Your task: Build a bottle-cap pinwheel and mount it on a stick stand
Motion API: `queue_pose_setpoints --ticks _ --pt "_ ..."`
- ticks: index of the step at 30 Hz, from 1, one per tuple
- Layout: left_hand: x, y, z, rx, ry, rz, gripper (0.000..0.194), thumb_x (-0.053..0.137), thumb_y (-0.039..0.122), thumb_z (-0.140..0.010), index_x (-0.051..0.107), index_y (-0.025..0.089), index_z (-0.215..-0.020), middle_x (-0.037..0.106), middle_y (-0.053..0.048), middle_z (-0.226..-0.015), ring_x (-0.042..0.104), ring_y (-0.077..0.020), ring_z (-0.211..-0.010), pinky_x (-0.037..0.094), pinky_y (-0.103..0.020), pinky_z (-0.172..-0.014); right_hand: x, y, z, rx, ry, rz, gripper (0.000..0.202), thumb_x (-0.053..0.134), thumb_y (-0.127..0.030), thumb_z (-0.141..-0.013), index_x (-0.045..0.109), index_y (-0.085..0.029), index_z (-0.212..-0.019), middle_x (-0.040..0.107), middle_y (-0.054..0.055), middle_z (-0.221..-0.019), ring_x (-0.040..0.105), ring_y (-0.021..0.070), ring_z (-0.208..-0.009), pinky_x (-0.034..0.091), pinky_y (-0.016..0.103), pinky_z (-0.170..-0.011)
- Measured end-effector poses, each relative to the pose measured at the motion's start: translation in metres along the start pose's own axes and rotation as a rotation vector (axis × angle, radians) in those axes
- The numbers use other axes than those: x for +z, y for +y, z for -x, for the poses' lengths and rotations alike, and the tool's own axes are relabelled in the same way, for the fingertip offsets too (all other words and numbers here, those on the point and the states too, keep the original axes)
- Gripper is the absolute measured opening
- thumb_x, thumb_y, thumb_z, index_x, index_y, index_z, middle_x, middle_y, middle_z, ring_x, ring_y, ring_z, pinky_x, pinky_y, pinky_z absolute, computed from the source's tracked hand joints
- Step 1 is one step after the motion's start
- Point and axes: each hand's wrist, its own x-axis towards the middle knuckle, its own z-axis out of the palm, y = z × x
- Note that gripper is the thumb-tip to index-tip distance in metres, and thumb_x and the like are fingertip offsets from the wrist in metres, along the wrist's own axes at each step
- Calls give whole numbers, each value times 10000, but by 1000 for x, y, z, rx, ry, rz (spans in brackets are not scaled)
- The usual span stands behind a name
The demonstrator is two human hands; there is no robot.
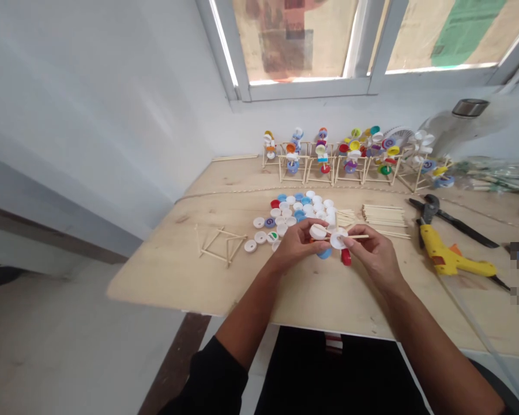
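Tabletop [155, 276]: pale bare wood, pushed against a white wall under a window; we work at its near edge.
Left hand [300, 243]: ours, closed on a white bottle cap [318, 231], with the fingers curled behind it.
Right hand [374, 249]: ours, pinching a thin wooden stick [358, 236], thumb against a second white cap [338, 239].
Cap wheel: between our two hands, raised over the tabletop; a blue cap [324, 253] and a red cap [346, 257] show below, seemingly part of it.
Step in hand: we judge that we are fitting or lining up caps and stick; whether glue is on them we cannot tell.
Next move: it calls for a steady left hand and a straight stick, without knocking the other caps askew.
Yellow glue gun [447, 256]: lying on our right, apart from both hands.
Stick frame [215, 257]: on our left, no caps on it.
Loose caps [308, 208]: spread beyond our left hand, mostly white, some blue.
Loose sticks [384, 215]: laid in rows beyond our right hand.
Black pliers [432, 207]: just beyond the glue gun.
Framed wheels [323, 157]: many-coloured, lined up near the wall.
Window [294, 43]: panes papered over.
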Motion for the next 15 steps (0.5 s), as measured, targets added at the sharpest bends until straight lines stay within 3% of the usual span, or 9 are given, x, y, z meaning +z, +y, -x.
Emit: queue_pose_setpoints --ticks 10,15 --pt "-3 -3 0 3 83 -156 368 860 338 -532 701 157 -810 643 3 -664 560 -101 -582 428 -228 -567 6 10 0 -106 -56 9 255 728 -418 -722 619 -202 -800 646 25 -863 609 148 -705 500 300 -651" --pt "-8 -2 -2 60 198 -105 370 863 337 -525 685 156 -794 633 16 -640 555 -94 -561 422 -214 -535 2 11 -1 -109 -6 32 321 707 -430 -738 647 -218 -971 687 51 -978 647 196 -871 508 367 -817"
